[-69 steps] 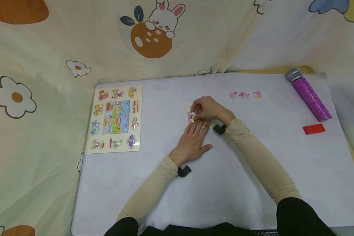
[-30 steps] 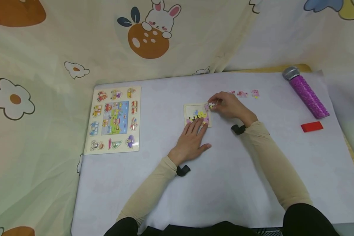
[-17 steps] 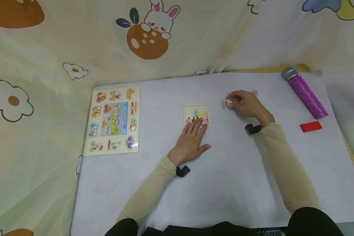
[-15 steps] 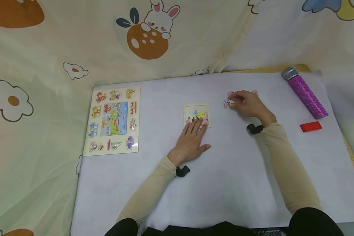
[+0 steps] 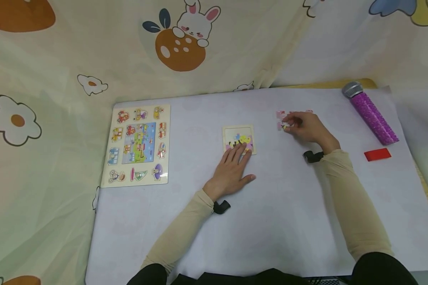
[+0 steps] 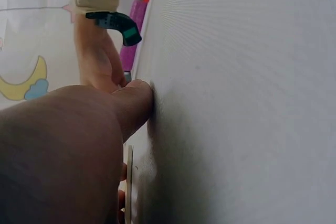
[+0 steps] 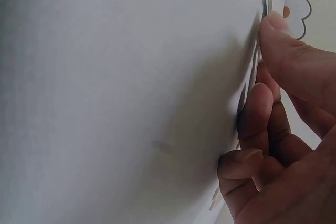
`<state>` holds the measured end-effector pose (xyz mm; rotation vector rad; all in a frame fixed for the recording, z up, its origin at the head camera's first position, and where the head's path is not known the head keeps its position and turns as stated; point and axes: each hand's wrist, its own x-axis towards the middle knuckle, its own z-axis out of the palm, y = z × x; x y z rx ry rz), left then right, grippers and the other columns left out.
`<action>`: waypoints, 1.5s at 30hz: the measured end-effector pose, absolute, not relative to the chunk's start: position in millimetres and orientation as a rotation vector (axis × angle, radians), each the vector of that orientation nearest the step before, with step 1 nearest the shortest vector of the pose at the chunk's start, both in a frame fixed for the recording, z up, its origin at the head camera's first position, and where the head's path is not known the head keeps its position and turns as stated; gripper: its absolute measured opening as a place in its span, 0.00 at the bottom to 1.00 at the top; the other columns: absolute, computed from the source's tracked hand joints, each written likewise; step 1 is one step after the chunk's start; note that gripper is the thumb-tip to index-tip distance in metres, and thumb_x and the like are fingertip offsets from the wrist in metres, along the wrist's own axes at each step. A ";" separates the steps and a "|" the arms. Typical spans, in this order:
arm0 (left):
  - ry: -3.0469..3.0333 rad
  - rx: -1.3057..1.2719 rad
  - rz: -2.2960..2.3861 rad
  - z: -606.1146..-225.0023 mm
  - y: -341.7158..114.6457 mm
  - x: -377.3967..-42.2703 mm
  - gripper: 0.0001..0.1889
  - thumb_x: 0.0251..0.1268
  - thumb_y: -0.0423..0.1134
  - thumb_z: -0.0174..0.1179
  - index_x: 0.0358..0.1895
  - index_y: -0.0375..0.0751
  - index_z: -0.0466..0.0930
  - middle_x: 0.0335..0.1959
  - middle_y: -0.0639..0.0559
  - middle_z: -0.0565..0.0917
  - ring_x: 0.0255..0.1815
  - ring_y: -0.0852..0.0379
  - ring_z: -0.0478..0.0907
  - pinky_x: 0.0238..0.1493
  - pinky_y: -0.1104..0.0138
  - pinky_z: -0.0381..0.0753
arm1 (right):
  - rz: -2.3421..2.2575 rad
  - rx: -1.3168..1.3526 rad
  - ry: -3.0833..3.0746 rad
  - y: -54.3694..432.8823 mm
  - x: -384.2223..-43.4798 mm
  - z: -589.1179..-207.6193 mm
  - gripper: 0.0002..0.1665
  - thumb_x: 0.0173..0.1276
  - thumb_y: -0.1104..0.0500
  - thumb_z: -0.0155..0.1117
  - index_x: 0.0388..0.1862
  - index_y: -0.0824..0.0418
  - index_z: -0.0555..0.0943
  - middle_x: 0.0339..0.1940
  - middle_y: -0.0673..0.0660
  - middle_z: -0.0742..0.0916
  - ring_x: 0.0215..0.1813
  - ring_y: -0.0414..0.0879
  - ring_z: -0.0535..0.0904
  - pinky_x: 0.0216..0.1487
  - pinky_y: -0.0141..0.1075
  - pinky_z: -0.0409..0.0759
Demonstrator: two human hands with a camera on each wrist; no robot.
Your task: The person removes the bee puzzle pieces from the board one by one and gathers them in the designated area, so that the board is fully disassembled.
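My left hand [image 5: 229, 172] lies flat with spread fingers over the lower edge of a small square puzzle board [image 5: 237, 127]. Yellow, blue and pink pieces show inside its pale frame, partly covered by the fingers. In the left wrist view the board's thin edge [image 6: 129, 182] shows beside the fingers. To the right, my right hand [image 5: 308, 126] pinches a small pink and white puzzle piece [image 5: 280, 126] low over the table. It is just in front of a row of pink puzzle pieces [image 5: 280, 114], some hidden behind the hand. The right wrist view shows the thumb [image 7: 275, 27] against a thin piece.
A larger puzzle board with vehicle pictures [image 5: 169, 158] lies at the left of the white table [image 5: 271, 229]. At the right are a purple glitter microphone [image 5: 374, 116] and a red strip [image 5: 377, 154]. A patterned curtain [image 5: 242, 47] hangs along the back.
My right hand has lifted from the small board and carried the puzzle piece right to the row of pink pieces, uncovering the board's upper part. The left hand has stayed in place.
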<state>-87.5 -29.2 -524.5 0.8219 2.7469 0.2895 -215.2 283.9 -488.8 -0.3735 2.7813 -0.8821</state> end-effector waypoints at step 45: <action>2.764 0.824 0.265 -525.2 -29.8 -88.0 0.45 0.81 0.68 0.47 0.88 0.47 0.46 0.90 0.46 0.40 0.90 0.48 0.37 0.89 0.53 0.36 | -1.108 -0.611 2.644 193.4 -213.6 -484.9 0.14 0.72 0.59 0.75 0.53 0.62 0.89 0.40 0.60 0.89 0.43 0.51 0.81 0.48 0.38 0.75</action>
